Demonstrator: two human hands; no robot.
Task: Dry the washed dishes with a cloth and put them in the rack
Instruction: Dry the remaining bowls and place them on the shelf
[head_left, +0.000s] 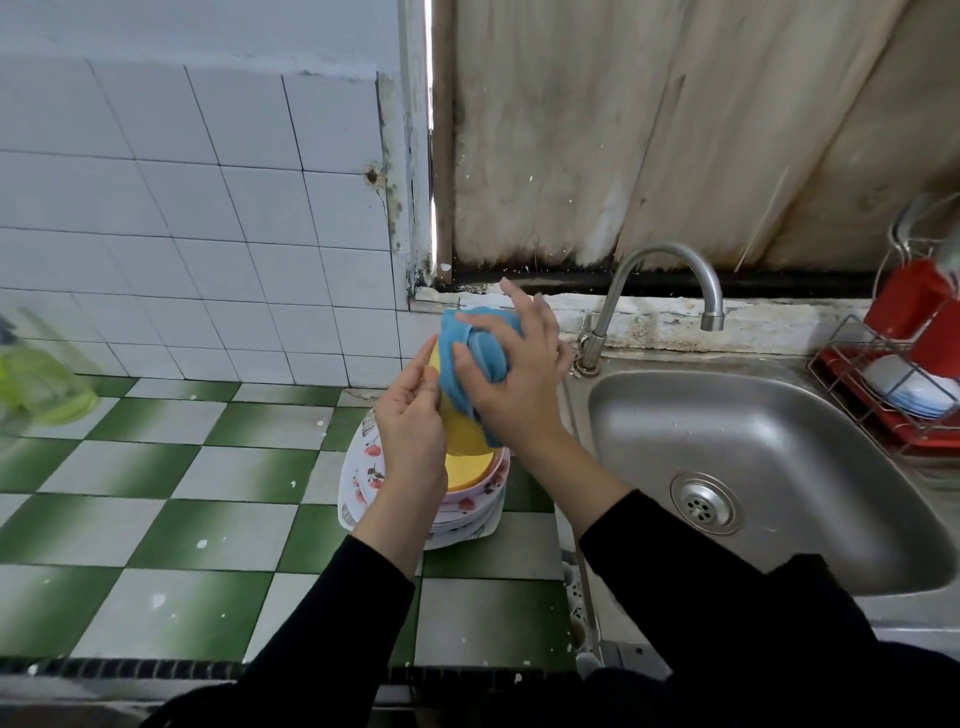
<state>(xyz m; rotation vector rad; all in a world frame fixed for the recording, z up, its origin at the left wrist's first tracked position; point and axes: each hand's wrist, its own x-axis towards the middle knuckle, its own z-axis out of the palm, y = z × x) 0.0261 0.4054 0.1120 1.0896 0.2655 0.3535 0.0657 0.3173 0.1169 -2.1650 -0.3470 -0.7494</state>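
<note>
My left hand (413, 415) grips a yellow plate (462, 431) by its left edge and holds it on edge above the counter. A bunched blue cloth (475, 348) lies against the plate's upper part, held there by my right hand (514, 374), whose fingers wrap round it. Under my hands a stack of floral plates (363, 483) stands on the tiled counter, with another yellow plate (467, 470) on top. At the far right, a red wire dish rack (852, 374) holds a white bowl (904, 387) and red items.
A steel sink (779, 467) with a curved tap (670, 280) lies to the right of the stack. The green-and-white tiled counter (182, 493) stretches to the left. A green bottle (36, 379) stands blurred at the far left edge.
</note>
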